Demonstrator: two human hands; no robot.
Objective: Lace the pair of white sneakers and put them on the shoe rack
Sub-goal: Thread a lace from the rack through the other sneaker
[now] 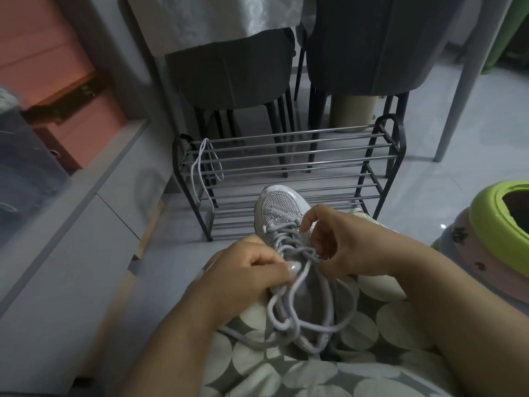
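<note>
A white sneaker lies on my lap with its toe pointing away, its grey lace partly threaded and trailing in loose loops toward me. My left hand grips the lace at the left side of the eyelets. My right hand pinches the lace at the right side of the eyelets. Part of a second white shoe shows behind my right wrist. A black metal shoe rack stands on the floor in front of me, and a loose white lace hangs from its left end.
Two dark chairs and a table leg stand behind the rack. A grey cabinet runs along the left. A green and pink round tub sits at the right. Pale floor tiles surround the rack.
</note>
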